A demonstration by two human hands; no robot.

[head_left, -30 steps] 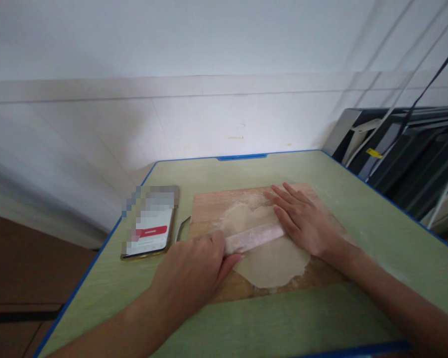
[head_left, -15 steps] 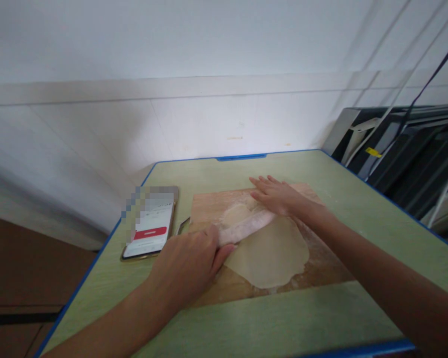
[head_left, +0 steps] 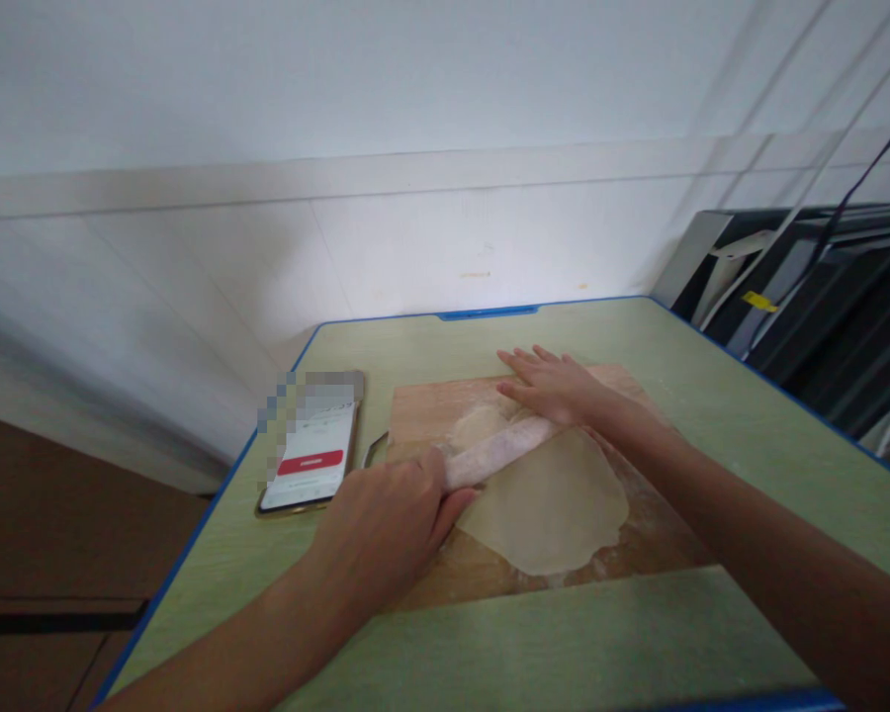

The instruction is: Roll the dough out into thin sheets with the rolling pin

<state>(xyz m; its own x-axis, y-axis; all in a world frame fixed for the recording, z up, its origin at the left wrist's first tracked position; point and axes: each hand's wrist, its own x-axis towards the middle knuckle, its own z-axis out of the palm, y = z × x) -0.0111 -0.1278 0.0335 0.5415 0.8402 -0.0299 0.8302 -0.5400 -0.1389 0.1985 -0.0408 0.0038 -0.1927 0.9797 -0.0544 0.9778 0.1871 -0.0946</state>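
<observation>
A floury rolling pin [head_left: 496,453] lies slantwise across a thin, flat sheet of dough [head_left: 553,504]. My left hand [head_left: 393,504] is closed round the pin's near left end, its thumb along the near side. On the far right end rests my right hand [head_left: 553,384], palm down with fingers stretched out and spread. Part of the dough shows beyond the pin; the larger part spreads on the near side, with an uneven edge. Under it is a flour-dusted wooden board [head_left: 422,400]. The pin's two ends are hidden beneath my hands.
A phone [head_left: 315,445] with a lit screen lies left of the board, by a small metal-edged object [head_left: 373,450] partly hidden. The green table [head_left: 600,643] has a blue rim and stands against a white wall. Dark panels [head_left: 831,287] and cables are at the right.
The view has shifted slightly, so everything sits a little further right. Both hands keep their places on the rolling pin, and the dough looks nearly the same.
</observation>
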